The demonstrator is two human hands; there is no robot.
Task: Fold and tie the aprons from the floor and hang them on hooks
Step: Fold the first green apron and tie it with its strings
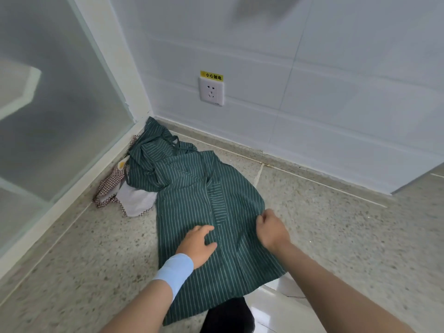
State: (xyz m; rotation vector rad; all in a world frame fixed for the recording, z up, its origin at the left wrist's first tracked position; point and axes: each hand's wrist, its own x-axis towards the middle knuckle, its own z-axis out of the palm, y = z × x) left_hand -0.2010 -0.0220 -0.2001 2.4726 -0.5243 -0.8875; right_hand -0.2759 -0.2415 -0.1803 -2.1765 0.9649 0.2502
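Green apron (192,200), striped in thin white lines, lies spread on the speckled floor (336,236) in the head view. It runs from the corner of the room down toward the person. Its upper part is bunched up near the corner, with thin straps (176,145) looped on top, and its lower part lies flatter.

Both hands are on the lower half. The left hand (198,243) rests flat on the cloth near its middle, fingers loose and slightly spread, gripping nothing; a light blue wristband (175,270) sits on that wrist. The right hand (271,230) is at the right edge of the green apron, fingers curled and pinching the cloth there, so the fabric lifts a little at that side. The two hands are near each other, with a strip of striped cloth between them.

A checked apron (108,188), brown and white, lies crumpled just left of the green apron, partly under it, against a frosted glass panel (60,104). On the white tiled wall (312,92) behind sits a socket (211,91) under a yellow label (212,75).
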